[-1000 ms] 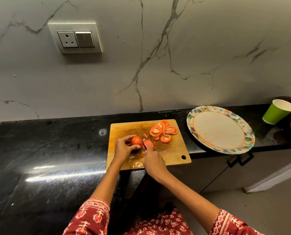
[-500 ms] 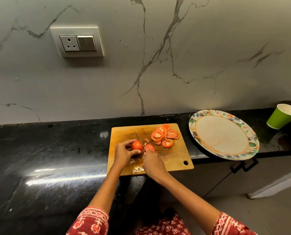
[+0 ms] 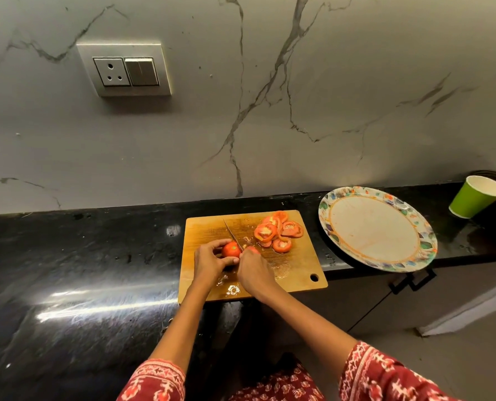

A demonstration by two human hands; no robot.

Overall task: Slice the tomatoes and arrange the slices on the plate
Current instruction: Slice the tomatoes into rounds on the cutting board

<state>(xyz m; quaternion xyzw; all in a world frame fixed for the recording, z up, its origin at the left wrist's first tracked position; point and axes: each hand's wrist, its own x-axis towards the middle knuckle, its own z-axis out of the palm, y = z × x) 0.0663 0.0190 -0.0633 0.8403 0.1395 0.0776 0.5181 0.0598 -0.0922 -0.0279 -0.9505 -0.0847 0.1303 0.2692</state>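
- Head view: on the wooden cutting board [image 3: 300, 264] at the countertop's front edge, the left hand [image 3: 210, 263] grips the tomato [image 3: 231, 250].
- The right hand [image 3: 252, 272] is closed around the knife [image 3: 231, 234], its blade against the tomato.
- Cut slices [image 3: 278, 231] lie at the board's far right corner.
- The plate [image 3: 377, 228] sits just beside the board's right edge.
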